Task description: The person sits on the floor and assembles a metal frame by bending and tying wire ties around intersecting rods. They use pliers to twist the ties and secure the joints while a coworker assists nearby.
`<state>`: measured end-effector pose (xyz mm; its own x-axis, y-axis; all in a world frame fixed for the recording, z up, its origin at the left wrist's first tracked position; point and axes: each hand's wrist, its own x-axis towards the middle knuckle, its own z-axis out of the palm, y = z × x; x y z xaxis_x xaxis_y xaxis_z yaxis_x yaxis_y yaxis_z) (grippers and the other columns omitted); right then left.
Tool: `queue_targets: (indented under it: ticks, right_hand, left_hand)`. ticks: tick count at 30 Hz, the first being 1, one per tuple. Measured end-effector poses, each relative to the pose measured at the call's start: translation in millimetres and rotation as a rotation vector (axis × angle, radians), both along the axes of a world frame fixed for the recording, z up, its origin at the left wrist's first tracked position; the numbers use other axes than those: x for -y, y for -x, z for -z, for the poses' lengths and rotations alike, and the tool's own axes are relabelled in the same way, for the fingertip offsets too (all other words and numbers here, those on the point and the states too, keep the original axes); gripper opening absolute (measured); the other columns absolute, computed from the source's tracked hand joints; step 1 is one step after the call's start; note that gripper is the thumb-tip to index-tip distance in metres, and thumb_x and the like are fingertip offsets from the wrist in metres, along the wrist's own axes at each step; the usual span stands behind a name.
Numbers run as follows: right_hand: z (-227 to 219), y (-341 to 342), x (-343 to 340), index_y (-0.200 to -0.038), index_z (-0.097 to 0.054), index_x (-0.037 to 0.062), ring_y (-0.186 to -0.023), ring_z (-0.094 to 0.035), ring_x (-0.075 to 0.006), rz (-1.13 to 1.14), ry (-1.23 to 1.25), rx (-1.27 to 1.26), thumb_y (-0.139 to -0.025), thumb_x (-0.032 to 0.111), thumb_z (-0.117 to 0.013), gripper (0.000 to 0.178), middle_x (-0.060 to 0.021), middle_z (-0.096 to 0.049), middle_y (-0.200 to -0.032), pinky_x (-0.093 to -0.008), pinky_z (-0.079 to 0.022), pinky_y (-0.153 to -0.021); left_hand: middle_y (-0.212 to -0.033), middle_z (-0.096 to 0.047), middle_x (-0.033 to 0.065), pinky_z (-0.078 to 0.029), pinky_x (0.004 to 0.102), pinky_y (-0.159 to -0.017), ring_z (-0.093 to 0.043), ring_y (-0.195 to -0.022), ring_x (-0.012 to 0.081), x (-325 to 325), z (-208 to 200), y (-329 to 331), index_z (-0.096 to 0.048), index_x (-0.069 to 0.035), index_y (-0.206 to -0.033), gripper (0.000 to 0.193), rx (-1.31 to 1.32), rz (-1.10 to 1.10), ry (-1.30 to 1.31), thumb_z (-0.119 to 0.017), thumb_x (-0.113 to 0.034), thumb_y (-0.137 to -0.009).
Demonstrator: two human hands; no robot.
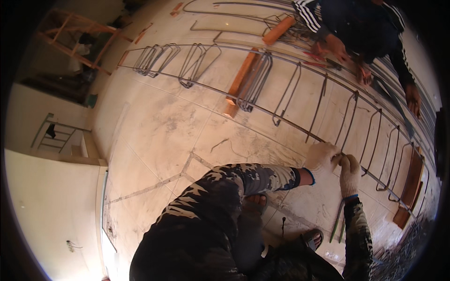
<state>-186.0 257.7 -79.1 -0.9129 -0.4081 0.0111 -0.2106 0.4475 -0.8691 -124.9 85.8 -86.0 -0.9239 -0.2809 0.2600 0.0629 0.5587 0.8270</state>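
Observation:
My left hand, in a pale knit glove, is closed at the near long steel bar of a rebar cage. Right beside it, my right hand, gloved alike, has its fingers pinched together at the same bar. What lies between the fingertips is too small to make out. Bent wire stirrups cross between the near bar and the far bar around my hands. Two green handles of a tool show beside my right wrist; whether they hang from the hand or rest on the floor I cannot tell.
Wooden blocks support the cage, another block at its right end. Bunched stirrups hang farther left. Across the cage a person in a dark striped jacket works with red-handled pliers. More bars lie behind. My sandaled foot stands below.

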Motion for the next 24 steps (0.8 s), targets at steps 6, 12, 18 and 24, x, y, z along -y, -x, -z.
queue_targets:
  ticks: [6,12,18,24]
  right_hand:
    - [4,-9,3,-0.091,-0.065,-0.0068,-0.077,-0.062,-0.0304,0.025,-0.042,-0.028,-0.107,0.019,-0.059,0.031,-0.0196,-0.067,-0.083,-0.0457,-0.050,-0.075]
    - [28,1,-13,-0.099,-0.071,-0.0059,-0.080,-0.062,-0.0222,0.053,-0.154,-0.070,-0.110,0.018,-0.065,0.027,-0.0125,-0.070,-0.086,-0.0415,-0.052,-0.075]
    - [19,-16,-7,-0.107,-0.083,0.0073,-0.090,-0.077,-0.0460,0.031,-0.460,-0.161,-0.107,0.027,-0.071,0.023,-0.0227,-0.080,-0.098,-0.0528,-0.060,-0.076]
    - [34,-8,-17,-0.104,-0.082,0.0061,-0.101,-0.078,-0.0473,0.095,-0.327,0.223,-0.104,0.034,-0.066,0.032,-0.0247,-0.081,-0.099,-0.0559,-0.061,-0.087]
  left_hand:
    - [-0.097,-0.075,0.0162,-0.056,0.0542,-0.085,-0.074,-0.095,0.0414,7,1,-7,-0.078,-0.007,-0.099,0.012,0.052,0.046,0.010,-0.076,-0.019,-0.102]
    - [-0.098,-0.074,0.0172,-0.057,0.0557,-0.086,-0.074,-0.096,0.0426,8,12,10,-0.076,-0.008,-0.104,0.016,-0.023,0.040,-0.040,-0.075,-0.023,-0.103]
    - [-0.109,-0.075,0.0191,-0.058,0.0567,-0.089,-0.073,-0.101,0.0418,35,38,32,-0.078,-0.010,-0.109,0.034,0.195,0.062,0.027,-0.074,-0.044,-0.104]
    - [-0.106,-0.084,0.0152,-0.062,0.0532,-0.087,-0.079,-0.100,0.0401,32,-24,65,-0.087,-0.013,-0.106,0.036,0.404,0.104,0.416,-0.069,-0.044,-0.104]
